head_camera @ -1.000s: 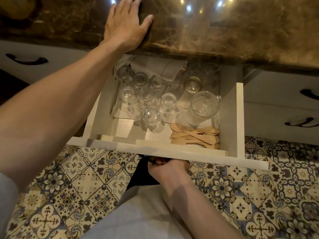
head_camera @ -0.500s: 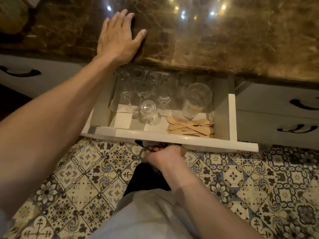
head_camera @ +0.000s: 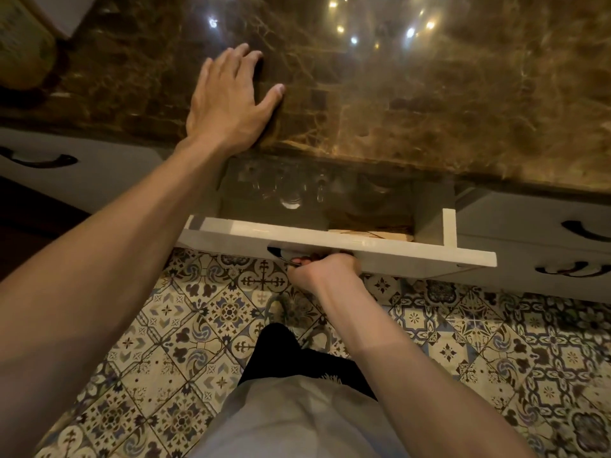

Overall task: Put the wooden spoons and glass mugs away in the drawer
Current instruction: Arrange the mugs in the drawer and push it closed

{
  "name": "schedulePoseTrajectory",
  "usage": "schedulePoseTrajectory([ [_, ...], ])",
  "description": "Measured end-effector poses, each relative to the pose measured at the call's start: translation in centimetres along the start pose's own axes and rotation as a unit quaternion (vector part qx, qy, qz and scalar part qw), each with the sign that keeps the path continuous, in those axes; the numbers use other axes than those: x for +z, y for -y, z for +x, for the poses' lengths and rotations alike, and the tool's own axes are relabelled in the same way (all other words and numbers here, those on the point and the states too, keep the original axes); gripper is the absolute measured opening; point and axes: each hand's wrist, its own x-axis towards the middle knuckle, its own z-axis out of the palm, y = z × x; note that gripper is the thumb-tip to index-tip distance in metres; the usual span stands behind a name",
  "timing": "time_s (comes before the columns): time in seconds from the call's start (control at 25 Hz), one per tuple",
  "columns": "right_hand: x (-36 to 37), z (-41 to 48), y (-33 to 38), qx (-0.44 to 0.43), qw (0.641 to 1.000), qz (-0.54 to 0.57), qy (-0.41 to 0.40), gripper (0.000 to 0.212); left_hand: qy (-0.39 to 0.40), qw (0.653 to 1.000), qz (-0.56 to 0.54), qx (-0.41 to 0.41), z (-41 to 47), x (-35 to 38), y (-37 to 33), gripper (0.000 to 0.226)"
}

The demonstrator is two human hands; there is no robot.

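Right hand (head_camera: 325,271) clenched on drawer (head_camera: 330,241) handle, wooden spoons (head_camera: 370,233) just above, left hand (head_camera: 228,104) spread flat on countertop (head_camera: 429,104)

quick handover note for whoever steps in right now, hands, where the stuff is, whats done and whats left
Left hand: flat and open on the marble countertop, holding nothing.
Right hand: closed on the dark handle under the drawer front.
Glass mugs: inside the drawer, in shadow under the counter edge.
Wooden spoons: inside, at the front right, just showing above the drawer front.
Done: spoons and mugs are in the drawer.
Left: the drawer is only partly shut, so push it fully closed and let go.
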Motion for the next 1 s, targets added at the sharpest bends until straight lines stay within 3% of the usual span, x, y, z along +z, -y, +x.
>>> schedulePoseTrajectory([
  [0.12, 1.7, 0.1, 0.4, 0.01, 1.0, -0.023, -0.011, 0.029, -0.003, 1.0, -0.008, -0.004, 0.0, -0.1, -0.1, 0.065],
  [0.4, 5.5, 0.8, 1.2, -0.016, 0.999, 0.038, 0.018, 0.023, 0.005, 1.0, -0.021, -0.01, 0.1, -0.5, -0.3, 0.063],
  [0.52, 6.9, 0.3, 1.5, -0.019, 0.999, 0.047, 0.011, 0.034, 0.01, 1.0, -0.023, -0.013, 0.1, -0.7, -0.5, 0.062],
  [0.64, 8.4, 0.4, 1.8, -0.024, 0.998, 0.054, 0.006, 0.025, 0.015, 0.999, -0.024, -0.021, 0.2, -0.7, -0.6, 0.062],
  [0.8, 9.6, 0.2, 1.9, -0.035, 0.999, -0.001, 0.011, 0.045, 0.01, 0.999, -0.018, -0.025, 0.2, -0.6, -0.7, 0.063],
  [0.92, 9.9, 0.7, 2.0, -0.042, 0.999, -0.011, 0.026, 0.044, 0.008, 0.999, -0.026, -0.023, 0.4, -0.7, -0.6, 0.062],
  [1.0, 8.9, 1.2, 2.0, -0.083, 0.991, -0.08, 0.067, 0.042, 0.007, 0.999, -0.025, -0.021, 0.1, -0.5, -0.6, 0.062],
])
